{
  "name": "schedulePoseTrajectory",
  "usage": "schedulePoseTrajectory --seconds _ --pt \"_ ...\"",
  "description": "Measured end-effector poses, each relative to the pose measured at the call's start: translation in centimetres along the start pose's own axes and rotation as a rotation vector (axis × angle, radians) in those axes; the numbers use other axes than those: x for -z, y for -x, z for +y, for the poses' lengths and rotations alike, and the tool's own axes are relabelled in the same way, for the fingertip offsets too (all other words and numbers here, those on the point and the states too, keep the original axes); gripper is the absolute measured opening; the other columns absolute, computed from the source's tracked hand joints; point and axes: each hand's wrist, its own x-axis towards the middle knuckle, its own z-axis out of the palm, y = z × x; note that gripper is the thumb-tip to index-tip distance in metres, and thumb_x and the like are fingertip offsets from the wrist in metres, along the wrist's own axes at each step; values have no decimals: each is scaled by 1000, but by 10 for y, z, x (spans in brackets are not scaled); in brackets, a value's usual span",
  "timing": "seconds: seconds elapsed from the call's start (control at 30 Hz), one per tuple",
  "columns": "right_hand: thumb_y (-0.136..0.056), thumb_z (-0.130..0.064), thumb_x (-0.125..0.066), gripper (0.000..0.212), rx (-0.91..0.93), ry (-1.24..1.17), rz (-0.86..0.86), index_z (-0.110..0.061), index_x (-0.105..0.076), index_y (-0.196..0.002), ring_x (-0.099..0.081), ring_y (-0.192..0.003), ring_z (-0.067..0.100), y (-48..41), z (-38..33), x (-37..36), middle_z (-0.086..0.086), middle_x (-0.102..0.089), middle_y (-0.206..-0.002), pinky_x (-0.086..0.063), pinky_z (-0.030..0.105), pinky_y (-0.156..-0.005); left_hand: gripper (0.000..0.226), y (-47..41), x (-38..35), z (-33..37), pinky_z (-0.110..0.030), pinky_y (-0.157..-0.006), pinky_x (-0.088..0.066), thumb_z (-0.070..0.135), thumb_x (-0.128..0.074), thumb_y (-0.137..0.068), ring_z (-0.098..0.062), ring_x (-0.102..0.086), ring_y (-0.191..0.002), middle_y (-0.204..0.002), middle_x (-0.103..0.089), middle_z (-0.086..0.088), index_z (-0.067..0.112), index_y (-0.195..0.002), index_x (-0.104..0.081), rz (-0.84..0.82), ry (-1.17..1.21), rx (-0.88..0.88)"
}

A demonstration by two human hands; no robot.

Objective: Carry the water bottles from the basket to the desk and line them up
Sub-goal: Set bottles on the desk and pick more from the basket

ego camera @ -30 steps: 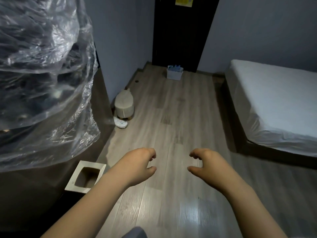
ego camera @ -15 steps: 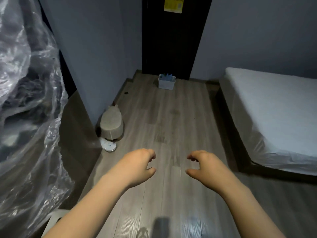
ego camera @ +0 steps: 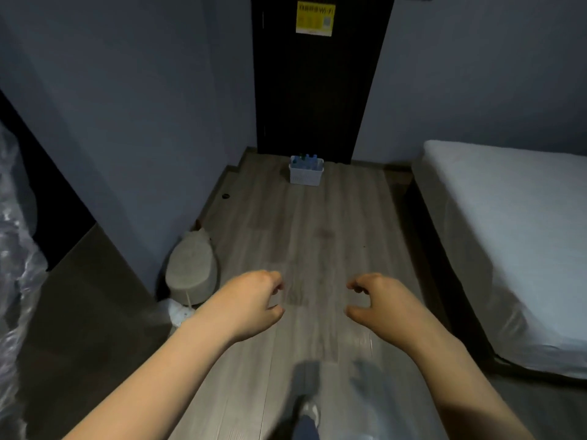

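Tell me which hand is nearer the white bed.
Right. The right hand hovers over the floor left of the bed; the left hand is farther left, with the right hand between it and the bed.

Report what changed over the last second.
The person has walked toward the basket of water bottles by the door, which now sits slightly nearer; the plastic-wrapped bundle has slid to the left edge, and a shoe has appeared below. The left hand and right hand stay empty, fingers loosely curled.
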Motion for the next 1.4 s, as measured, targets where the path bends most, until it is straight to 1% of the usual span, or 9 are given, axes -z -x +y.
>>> schedulePoseTrajectory --seconds 0.13,0.37,0.57,0.67,0.77,0.93,1.1,1.3,1.4 --pt "-84 -36 -65 51 27 30 29 -23 -54 -131 -55 -117 11 -74 24 34 -2 -57 -130 -43 22 -95 36 -75 19 -1 -31 -92 -45 31 -56 -88 -21 -56 -112 -120 -60 -2 16 -121 -54 19 3 23" --pt "-83 -36 -65 50 72 10 37 -24 -54 -130 -55 -116 8 -184 67 82 -6 -58 -130 -42 19 -94 36 -195 42 -3 -29 -91 -45 32 -56 -88 -19 -57 -110 -120 -60 -1 15 -119 -54 40 23 52" --pt "-85 -39 -62 50 48 13 -33 -24 -52 -132 -52 -118 9 -282 93 105 -6 -55 -132 -43 23 -98 36 -291 56 -20 -27 -93 -44 32 -55 -88 -17 -56 -113 -121 -59 0 17 -120 -53 30 58 60" --pt "-86 -40 -63 49 38 6 -50 -27 -50 -132 -51 -119 9 -317 100 109 -8 -53 -132 -42 22 -98 36 -326 60 -32 -29 -94 -44 33 -55 -88 -17 -55 -113 -121 -59 -1 18 -121 -53 10 57 61" --pt "-86 -40 -64 47 74 32 -28 -27 -52 -130 -54 -116 9 -376 108 116 -8 -54 -130 -45 23 -98 36 -385 66 -55 -28 -94 -44 33 -55 -88 -16 -55 -111 -121 -59 -1 18 -121 -54 19 76 59" --pt "-84 -39 -67 46 68 29 -7 -29 -55 -126 -57 -107 6 -477 106 142 -10 -59 -123 -49 21 -90 35 -480 93 -94 -29 -92 -45 34 -56 -88 -17 -56 -110 -118 -60 -1 17 -119 -55 27 89 62" --pt "-83 -41 -67 47 51 28 8 -29 -55 -126 -58 -106 5 -562 112 165 -10 -59 -123 -48 18 -87 32 -568 124 -119 -29 -91 -46 33 -58 -85 -16 -57 -107 -115 -61 0 17 -113 -56 43 101 48" --pt "-83 -40 -67 46 53 17 -20 -29 -55 -126 -57 -107 5 -654 134 186 -10 -58 -124 -45 16 -84 31 -657 143 -133 -30 -91 -46 34 -58 -87 -15 -56 -108 -114 -60 2 18 -113 -56 28 105 50" --pt "-82 -41 -67 46 65 25 -18 -30 -55 -125 -57 -106 4 -704 150 197 -11 -58 -123 -42 13 -81 31 -704 150 -139 -29 -92 -45 33 -58 -87 -15 -56 -109 -116 -60 1 18 -113 -56 30 89 66"
